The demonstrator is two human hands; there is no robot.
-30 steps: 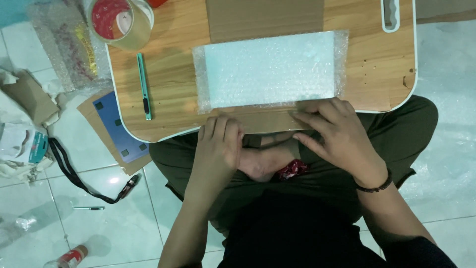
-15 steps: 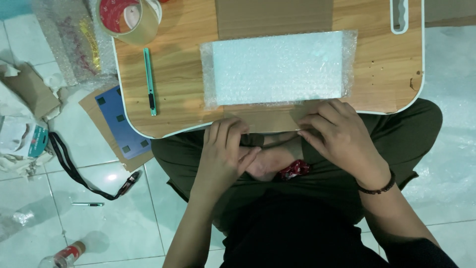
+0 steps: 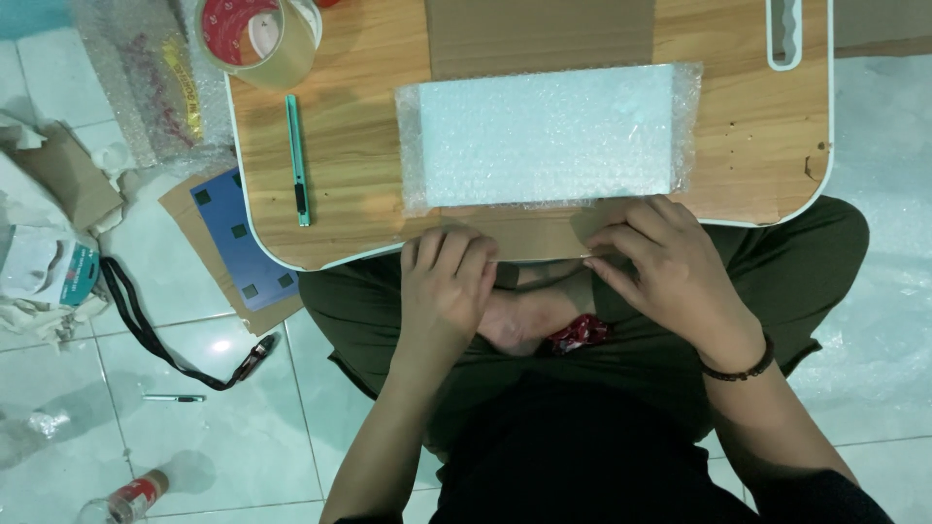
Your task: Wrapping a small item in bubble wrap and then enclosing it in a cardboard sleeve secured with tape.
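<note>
At table edge: L hand [image 3: 449, 281] & R hand [image 3: 670, 272] fingers pinch cardboard strip [image 3: 544, 231].

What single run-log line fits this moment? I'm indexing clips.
left hand: on cardboard edge | right hand: same edge | bubble wrap: on cardboard

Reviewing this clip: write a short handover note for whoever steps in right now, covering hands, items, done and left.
Left hand and right hand both press the near edge of the cardboard sheet at the lap table rim. Bubble-wrapped flat item lies on the cardboard. Done: item is wrapped and set on the cardboard. Left: cardboard not yet closed over it; tape roll and green cutter lie untouched to the left.
</note>
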